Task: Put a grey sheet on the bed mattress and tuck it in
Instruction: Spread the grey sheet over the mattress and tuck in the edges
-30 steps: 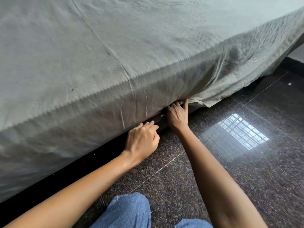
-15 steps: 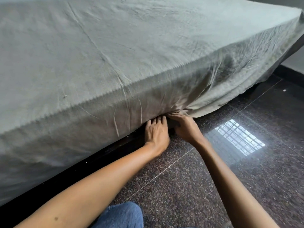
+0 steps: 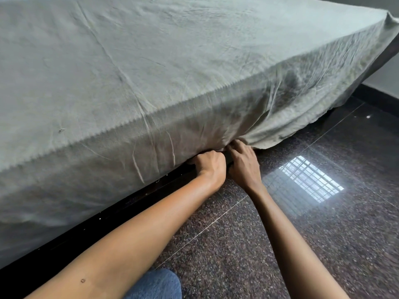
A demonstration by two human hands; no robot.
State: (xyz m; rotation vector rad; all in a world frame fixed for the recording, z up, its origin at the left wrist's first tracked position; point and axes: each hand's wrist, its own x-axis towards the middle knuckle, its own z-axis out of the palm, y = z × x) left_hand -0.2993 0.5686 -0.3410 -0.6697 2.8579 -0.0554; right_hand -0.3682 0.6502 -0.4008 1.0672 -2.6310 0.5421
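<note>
Grey sheet (image 3: 151, 61) covers the whole top of the bed and drops over the near side; the mattress is hidden under it. Left of the hands along the near edge, the sheet lies flat against the side and ends above the dark bed base (image 3: 129, 203). Right of the hands it hangs loose in folds toward the far right corner, hem down near the floor (image 3: 280, 244).

Both hands meet at the sheet's lower edge, about midway along the near side, touching each other. Left hand (image 3: 210, 167): fingers curled into the fabric at the bottom edge, fingertips hidden under it. Right hand (image 3: 245, 167): fingers bent, pinching the hem right where the loose part starts.

Floor is dark speckled polished stone, with a barred window reflection (image 3: 311, 180) right of the hands. Blue denim knee (image 3: 159, 283) at the bottom edge of frame.
</note>
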